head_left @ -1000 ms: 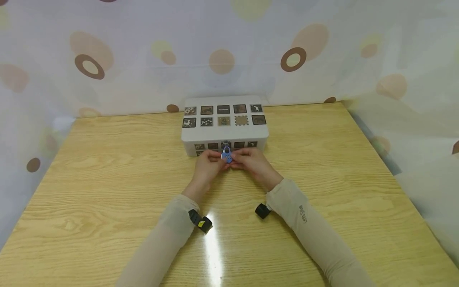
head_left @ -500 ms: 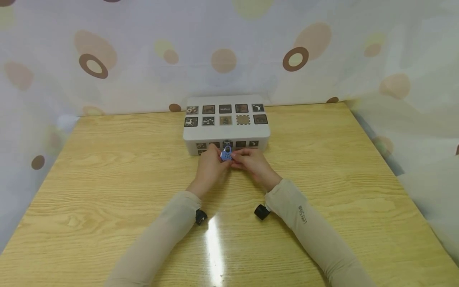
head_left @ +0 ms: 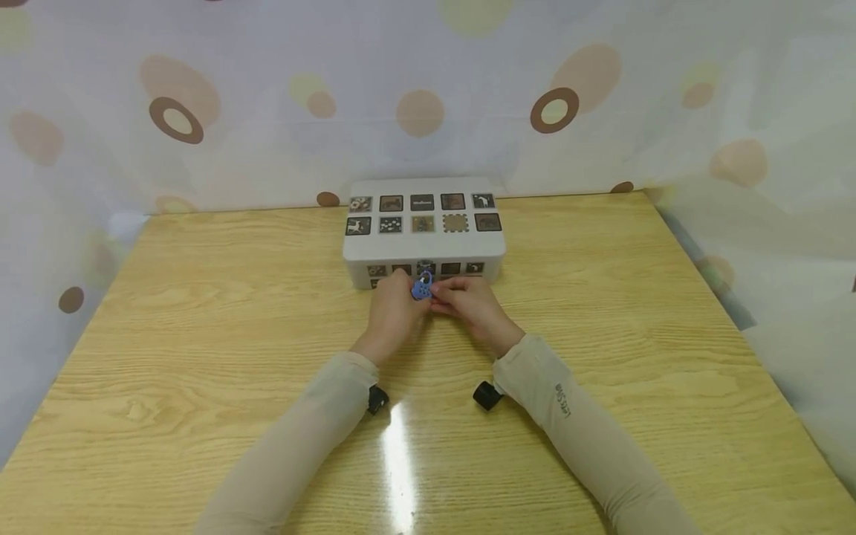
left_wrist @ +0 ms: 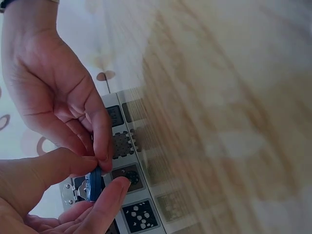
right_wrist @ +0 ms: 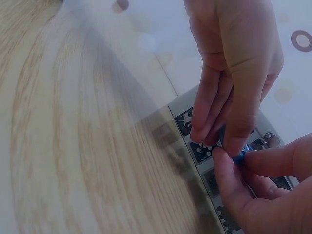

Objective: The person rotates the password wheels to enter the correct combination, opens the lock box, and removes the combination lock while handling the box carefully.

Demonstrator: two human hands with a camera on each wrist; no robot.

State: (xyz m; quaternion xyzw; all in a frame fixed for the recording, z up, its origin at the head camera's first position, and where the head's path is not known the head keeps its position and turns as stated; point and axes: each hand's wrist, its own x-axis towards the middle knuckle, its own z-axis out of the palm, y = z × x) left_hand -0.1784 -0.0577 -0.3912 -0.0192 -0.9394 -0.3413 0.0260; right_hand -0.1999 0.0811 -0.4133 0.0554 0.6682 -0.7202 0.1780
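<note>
A small blue padlock point(head_left: 422, 289) with dials on its face is up against the front of a white box point(head_left: 423, 245). Its shackle points up, overlapping the metal latch point(left_wrist: 70, 194) in the head view. My left hand point(head_left: 393, 306) pinches the padlock from the left, thumb and fingers on its body point(left_wrist: 96, 185). From the other side, my right hand point(head_left: 476, 308) holds the lock's right edge between thumb and fingers. In the right wrist view, fingers of both hands cover most of the padlock point(right_wrist: 240, 158). The box lid is down.
The box stands at the back of a wooden table point(head_left: 221, 319), close to a spotted cloth backdrop point(head_left: 321, 67). More cloth hangs along both sides. Black wrist-camera mounts point(head_left: 488, 395) hang by both sleeves.
My left hand has turned, its back rolling over and its wrist camera swinging mostly under the sleeve. The padlock tilts slightly and stays in both hands by the latch; the right hand barely moves.
</note>
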